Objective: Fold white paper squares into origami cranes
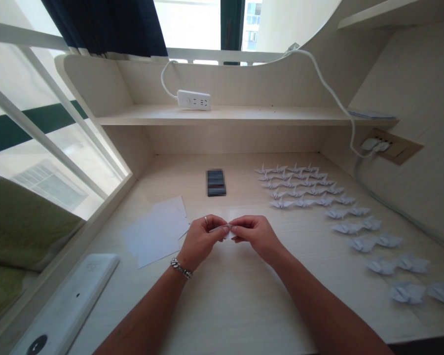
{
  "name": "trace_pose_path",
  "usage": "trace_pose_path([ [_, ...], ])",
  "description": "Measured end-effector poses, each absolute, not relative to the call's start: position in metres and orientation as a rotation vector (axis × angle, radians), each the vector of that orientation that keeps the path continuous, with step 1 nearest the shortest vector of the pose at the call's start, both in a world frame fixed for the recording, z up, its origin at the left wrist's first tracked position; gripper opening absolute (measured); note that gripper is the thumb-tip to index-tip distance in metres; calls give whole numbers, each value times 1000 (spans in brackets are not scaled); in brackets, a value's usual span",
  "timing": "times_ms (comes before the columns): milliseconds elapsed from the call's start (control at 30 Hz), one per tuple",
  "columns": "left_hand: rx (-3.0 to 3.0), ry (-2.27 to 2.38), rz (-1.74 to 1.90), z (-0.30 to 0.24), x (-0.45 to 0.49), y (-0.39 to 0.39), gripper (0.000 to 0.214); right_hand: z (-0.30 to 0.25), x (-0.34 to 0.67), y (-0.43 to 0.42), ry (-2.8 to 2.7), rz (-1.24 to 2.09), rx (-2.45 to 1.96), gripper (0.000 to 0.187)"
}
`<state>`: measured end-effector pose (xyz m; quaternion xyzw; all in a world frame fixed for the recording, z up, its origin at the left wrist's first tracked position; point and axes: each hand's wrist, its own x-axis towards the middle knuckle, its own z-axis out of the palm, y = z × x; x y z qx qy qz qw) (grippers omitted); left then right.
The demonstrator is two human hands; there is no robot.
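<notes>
Between my two hands, just above the desk, is a small folded piece of white paper [230,235], mostly hidden by the fingers. My left hand [206,235], with a ring and a chain bracelet, pinches its left side. On the other side, my right hand [254,230] pinches it too, the thumbs nearly meeting. Loose white paper sheets [159,231] lie overlapping to the left of my left hand. Rows of folded white paper cranes [303,191] spread over the right side of the desk, from the back to the near right corner.
A dark, blurred-out rectangular object [216,183] lies beyond my hands. At the near left is a long white device [70,301]. A power strip [194,100] rests on the shelf [244,116] behind. A white cable [329,86] runs to a wall socket [395,147] on the right.
</notes>
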<state>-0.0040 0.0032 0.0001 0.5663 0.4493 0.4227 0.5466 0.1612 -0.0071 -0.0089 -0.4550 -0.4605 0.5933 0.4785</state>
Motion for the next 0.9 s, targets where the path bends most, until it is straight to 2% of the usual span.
trace_pose_path([
  [433, 1361, 1075, 975, 1, -4, 3, 14, -14, 162, -7, -1123, 1444, -1085, 24],
  [900, 1339, 1079, 1035, 1, -2, 1, 5, -13, 162, -8, -995, 1527, -1003, 12],
])
